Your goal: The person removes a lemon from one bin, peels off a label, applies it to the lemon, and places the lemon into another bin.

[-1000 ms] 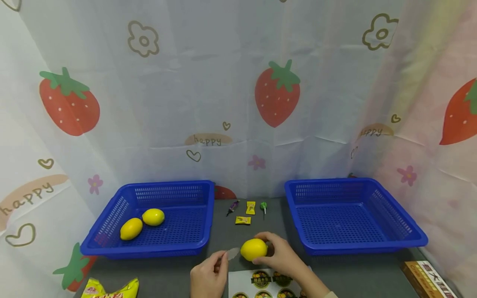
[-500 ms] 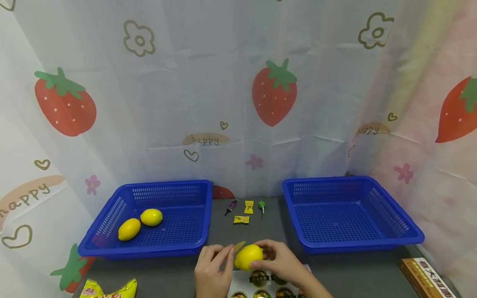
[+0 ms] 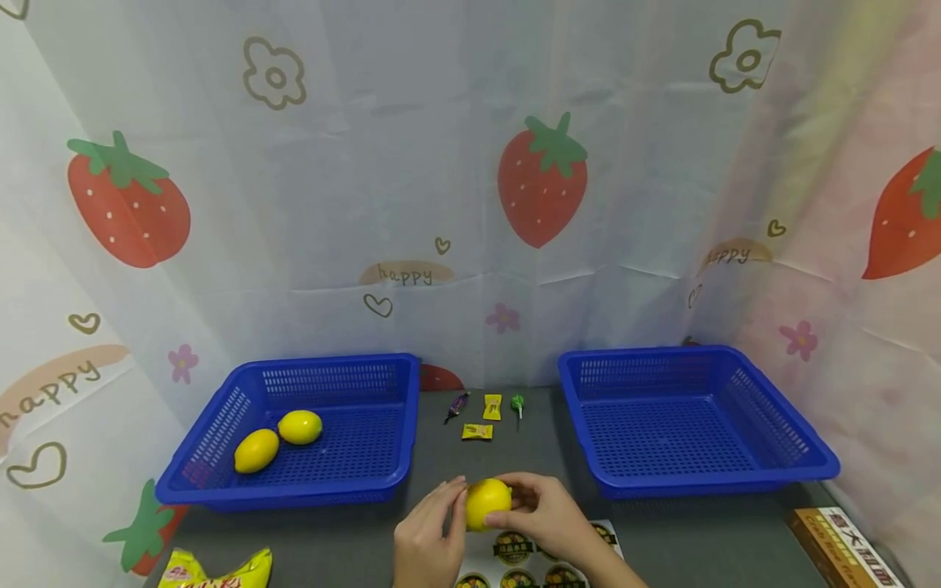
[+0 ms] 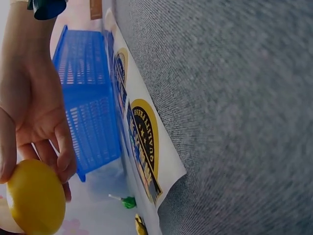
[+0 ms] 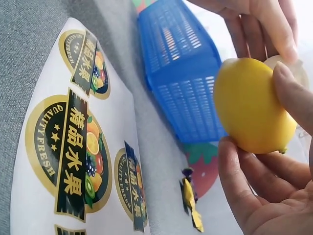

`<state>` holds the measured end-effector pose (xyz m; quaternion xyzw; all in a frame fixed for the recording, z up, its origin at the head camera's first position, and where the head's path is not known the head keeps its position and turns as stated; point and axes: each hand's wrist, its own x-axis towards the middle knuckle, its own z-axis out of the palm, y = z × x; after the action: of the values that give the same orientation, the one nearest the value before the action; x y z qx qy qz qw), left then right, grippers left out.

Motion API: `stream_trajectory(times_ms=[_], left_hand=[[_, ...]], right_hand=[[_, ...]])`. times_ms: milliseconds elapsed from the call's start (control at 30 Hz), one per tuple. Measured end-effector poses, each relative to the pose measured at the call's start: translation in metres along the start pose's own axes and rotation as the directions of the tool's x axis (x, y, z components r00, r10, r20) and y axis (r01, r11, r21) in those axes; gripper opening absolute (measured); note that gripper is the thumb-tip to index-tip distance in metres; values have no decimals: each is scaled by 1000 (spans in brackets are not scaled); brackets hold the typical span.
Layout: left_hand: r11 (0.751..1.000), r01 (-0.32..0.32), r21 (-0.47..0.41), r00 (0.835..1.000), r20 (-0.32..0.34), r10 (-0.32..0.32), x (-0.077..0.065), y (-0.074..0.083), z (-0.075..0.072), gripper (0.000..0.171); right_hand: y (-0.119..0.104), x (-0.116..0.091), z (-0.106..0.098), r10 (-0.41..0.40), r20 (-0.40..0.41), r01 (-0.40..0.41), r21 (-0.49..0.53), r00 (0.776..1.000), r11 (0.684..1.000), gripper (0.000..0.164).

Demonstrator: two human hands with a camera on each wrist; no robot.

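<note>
A yellow lemon (image 3: 488, 504) is held between the thumb and fingers of my right hand (image 3: 547, 516), above the sticker sheet (image 3: 483, 557). My left hand (image 3: 430, 539) is at the lemon's left side, its fingertips against it. In the right wrist view, a round pale sticker (image 5: 292, 72), seen from its back, sits between the left fingers and the lemon (image 5: 249, 105). The left wrist view shows the right hand (image 4: 36, 107) and the lemon (image 4: 36, 198); the left hand is mostly out of that frame.
Two lemons (image 3: 256, 451) lie in the left blue basket (image 3: 283, 496). Another blue basket (image 3: 716, 480) stands right. Wrapped candies (image 3: 478, 431) and a green lollipop (image 3: 518, 403) lie between them. A yellow snack bag (image 3: 213, 572) and a box (image 3: 845, 547) are at the front corners.
My left hand has brought the sticker from beside the lemon up against its left side. The lemon has shifted slightly left and been turned in my right hand.
</note>
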<state>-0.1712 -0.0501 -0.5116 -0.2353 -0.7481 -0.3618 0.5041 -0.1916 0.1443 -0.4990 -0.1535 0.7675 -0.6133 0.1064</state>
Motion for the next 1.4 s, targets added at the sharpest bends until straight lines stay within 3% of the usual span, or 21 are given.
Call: stream_trajectory(times_ms=[200, 567, 767, 833, 900, 933, 967, 1000, 1033, 1067, 1100, 1133, 1167, 1200, 1233, 1267, 1300, 1333, 1400], left_hand=[[1000, -22, -11, 999, 50, 23, 0, 1, -2, 11], [977, -195, -82, 978, 61, 201, -5, -8, 2, 18], [975, -189, -120, 973, 112, 202, -6, -8, -1, 15], [978, -148, -147, 976, 135, 168, -6, -5, -2, 11], [982, -38, -186, 982, 176, 71, -4, -2, -5, 13], [976, 64, -208, 977, 211, -19, -3, 0, -7, 14], [952, 196, -234, 957, 257, -133, -1, 2, -9, 15], [905, 344, -250, 914, 311, -262, 1, 3, -11, 16], [830, 494, -259, 844, 373, -386, 4, 4, -12, 17], [725, 637, -263, 746, 446, -494, 8, 4, -14, 23], [592, 759, -271, 631, 530, -566, 11, 3, -15, 33], [437, 860, -264, 499, 619, -606, 14, 2, -17, 44], [289, 926, -243, 373, 701, -607, 17, 1, -18, 53], [160, 964, -212, 266, 775, -574, 19, -1, -19, 61], [42, 983, -181, 176, 835, -522, 20, -3, -20, 66], [-58, 987, -149, 106, 879, -464, 20, -4, -20, 68], [-129, 985, -119, 56, 910, -412, 20, -5, -21, 68], [-175, 979, -103, 30, 926, -376, 20, -5, -21, 66], [-231, 967, -105, 20, 939, -343, 19, -5, -21, 61]], right_hand=[[-3, 0, 1, 2, 0, -2, -4, 1000, 1000, 57], [-5, -2, -1, 5, -6, -5, 30, 1000, 1000, 60], [0, -4, -4, -9, 4, 9, 34, 1000, 999, 59], [2, -5, -4, -16, 10, 15, 35, 1000, 999, 58], [2, -5, -5, -25, 16, 24, 40, 1000, 999, 57], [2, -6, -6, -32, 19, 31, 42, 999, 999, 56], [1, -6, -7, -39, 23, 38, 45, 999, 998, 55], [1, -6, -7, -49, 25, 47, 43, 999, 998, 55], [0, -6, -9, -58, 31, 56, 49, 998, 997, 54], [0, -5, -10, -65, 40, 63, 61, 997, 996, 54], [-1, -5, -11, -73, 50, 69, 74, 996, 995, 53], [-1, -5, -13, -81, 66, 75, 90, 995, 993, 53], [-1, -4, -14, -86, 84, 77, 110, 993, 991, 52], [-1, -4, -15, -92, 103, 79, 127, 990, 989, 52], [0, -4, -17, -95, 123, 77, 148, 988, 986, 51], [0, -4, -18, -98, 141, 74, 166, 985, 983, 50], [1, -4, -20, -103, 155, 75, 178, 983, 981, 50], [2, -4, -21, -107, 167, 74, 191, 980, 979, 50], [4, -5, -23, -112, 177, 73, 213, 978, 974, 52]])
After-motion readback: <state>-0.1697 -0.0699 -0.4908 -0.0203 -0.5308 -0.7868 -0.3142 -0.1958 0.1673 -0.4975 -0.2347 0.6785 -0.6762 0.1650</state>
